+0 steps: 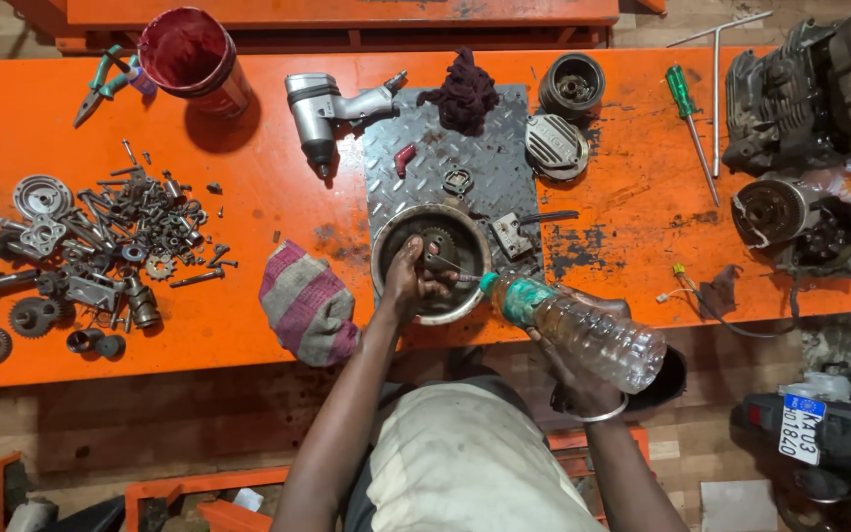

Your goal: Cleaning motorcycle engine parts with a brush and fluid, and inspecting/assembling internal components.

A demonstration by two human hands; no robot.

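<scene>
Round metal bowl (pixel 383 258) sits at the near edge of the orange workbench (pixel 32 108), on a checker plate (pixel 485 163). Left hand (pixel 408 281) reaches into the bowl, fingers curled on a small dark part (pixel 438 262). Right hand (pixel 583 379), just right of the bowl, grips a clear plastic bottle (pixel 583 330) tilted with its neck at the bowl rim. Striped rag (pixel 307 303) just left of bowl. Pile of bolts and gears (pixel 120 241) well left. Impact wrench (pixel 332 106) beyond bowl.
</scene>
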